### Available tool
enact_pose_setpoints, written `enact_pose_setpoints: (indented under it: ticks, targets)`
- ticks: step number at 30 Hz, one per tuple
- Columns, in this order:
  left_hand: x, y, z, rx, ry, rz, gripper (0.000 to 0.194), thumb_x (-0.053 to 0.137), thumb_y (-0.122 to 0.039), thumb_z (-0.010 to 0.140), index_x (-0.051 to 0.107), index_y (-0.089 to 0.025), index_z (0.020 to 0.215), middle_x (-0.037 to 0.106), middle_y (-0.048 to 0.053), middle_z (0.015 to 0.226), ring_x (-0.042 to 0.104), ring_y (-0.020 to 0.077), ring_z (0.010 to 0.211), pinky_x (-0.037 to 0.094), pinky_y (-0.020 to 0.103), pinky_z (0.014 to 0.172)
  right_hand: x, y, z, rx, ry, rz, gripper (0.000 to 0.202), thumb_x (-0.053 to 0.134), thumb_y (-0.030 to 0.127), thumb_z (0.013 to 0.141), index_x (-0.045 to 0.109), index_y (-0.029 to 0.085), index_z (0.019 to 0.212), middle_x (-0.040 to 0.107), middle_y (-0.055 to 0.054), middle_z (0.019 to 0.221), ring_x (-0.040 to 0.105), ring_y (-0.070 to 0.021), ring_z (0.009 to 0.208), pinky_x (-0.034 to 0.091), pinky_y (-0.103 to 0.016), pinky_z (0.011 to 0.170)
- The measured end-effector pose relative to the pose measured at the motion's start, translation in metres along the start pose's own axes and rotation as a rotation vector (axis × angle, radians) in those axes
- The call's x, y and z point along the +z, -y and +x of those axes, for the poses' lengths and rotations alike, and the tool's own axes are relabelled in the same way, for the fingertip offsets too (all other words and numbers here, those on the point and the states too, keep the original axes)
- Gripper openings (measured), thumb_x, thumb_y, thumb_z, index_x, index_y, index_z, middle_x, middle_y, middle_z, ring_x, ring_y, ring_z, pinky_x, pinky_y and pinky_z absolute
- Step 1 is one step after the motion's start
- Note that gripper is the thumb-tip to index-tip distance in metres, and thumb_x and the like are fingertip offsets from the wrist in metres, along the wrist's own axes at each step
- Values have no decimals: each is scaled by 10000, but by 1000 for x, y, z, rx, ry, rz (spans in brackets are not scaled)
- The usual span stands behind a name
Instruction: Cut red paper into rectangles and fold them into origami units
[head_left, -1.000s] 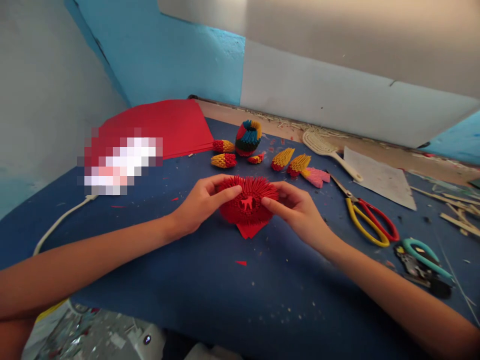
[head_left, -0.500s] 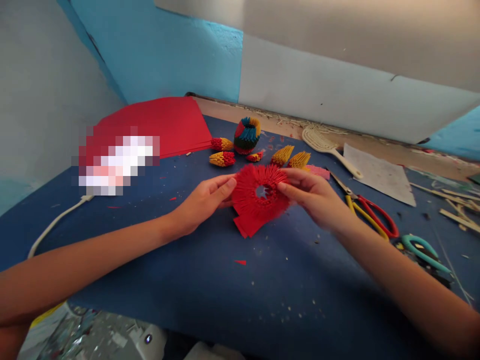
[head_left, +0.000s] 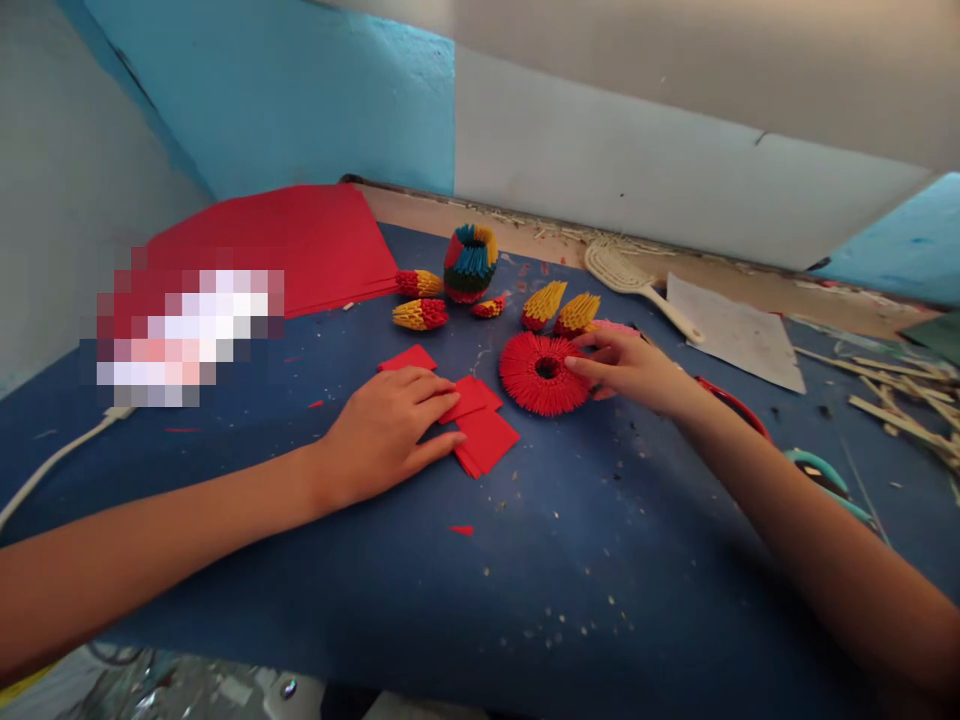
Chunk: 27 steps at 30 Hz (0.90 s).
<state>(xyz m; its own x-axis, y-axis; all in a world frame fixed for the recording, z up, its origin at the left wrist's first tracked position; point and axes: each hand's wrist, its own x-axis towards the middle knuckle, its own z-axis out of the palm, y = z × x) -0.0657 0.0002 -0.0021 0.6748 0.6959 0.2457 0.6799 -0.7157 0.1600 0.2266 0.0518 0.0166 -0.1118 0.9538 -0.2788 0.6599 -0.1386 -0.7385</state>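
Red ring of folded paper spikes [head_left: 544, 372] lies on the blue table [head_left: 525, 590], the right hand [head_left: 628, 366] fingertips touching its near rim (grip loose, clasping nothing). Left hand [head_left: 382, 432] rests flat, fingers spread, on small red paper squares [head_left: 480, 432] just beside the ring.

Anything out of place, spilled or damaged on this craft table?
Nothing looks damaged. Small paper scraps and pale crumbs speckle the blue table cover, and loose strips lie scattered at the right edge. The right hand touches the red paper ring; the left hand rests on red paper squares.
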Motion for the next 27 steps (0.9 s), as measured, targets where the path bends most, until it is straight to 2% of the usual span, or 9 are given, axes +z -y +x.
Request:
enact_pose_setpoints:
  ticks: [4,7,10,14,16,18,21,23,27]
  targets:
    - [-6,3,-1,4,11,32,301,506,-383,857,639,-167,1019,669,65,1063,585,239,1026,457,394,867,-10,2,-4,-113,-24,-272,378,567,505,751,548,207,982,628,-4,580,604,-173,524,477,-290,474]
    - [-9,4,-2,34,13,56,230,494,-326,867,647,-179,955,691,38,1002,621,214,954,464,382,836,-17,2,-6,-100,-6,-333,340,519,509,780,571,215,942,650,-5,615,619,-165,517,469,-289,510]
    - [-11,4,-2,116,-31,110,222,456,-261,881,656,-168,903,700,31,979,643,190,905,457,385,870,-24,2,-9,-104,-49,-417,321,515,514,781,603,226,894,657,-5,632,622,-168,538,449,-283,511]
    - [-11,3,-3,191,-95,158,215,459,-211,869,664,-155,836,715,23,918,666,171,821,480,366,858,-29,6,-13,-197,-97,-490,335,473,508,816,618,225,923,647,-14,629,598,-160,541,443,-287,519]
    - [-11,3,-4,190,-121,156,206,470,-209,862,665,-160,815,719,8,871,670,160,770,498,351,829,-29,8,-15,-318,-73,-543,328,469,486,825,620,224,953,661,-34,726,611,-174,625,469,-310,581]
    - [-11,3,-4,175,-130,145,204,477,-219,859,666,-166,801,719,-2,844,670,158,752,508,346,815,-28,8,-16,-500,17,-630,379,533,488,784,598,235,1059,646,-69,979,612,-228,864,484,-371,739]
    - [-10,3,-4,149,-106,114,214,473,-235,863,669,-171,805,717,-4,841,669,164,765,515,347,805,-23,5,-17,-692,158,-782,631,639,524,688,494,246,1235,441,-116,1313,414,-320,1211,373,-483,958]
    - [-9,4,-3,137,-93,94,221,466,-240,869,672,-176,821,716,-5,845,668,167,775,518,348,797,-20,2,-15,-711,148,-848,648,632,547,693,481,241,1244,369,-137,1361,338,-345,1266,322,-531,988]
    - [-8,4,-3,126,-93,71,229,457,-245,877,676,-187,853,716,-6,854,668,173,784,524,346,765,-16,-2,-10,-714,124,-854,514,599,543,733,553,230,1137,393,-128,1335,377,-335,1236,323,-525,994]
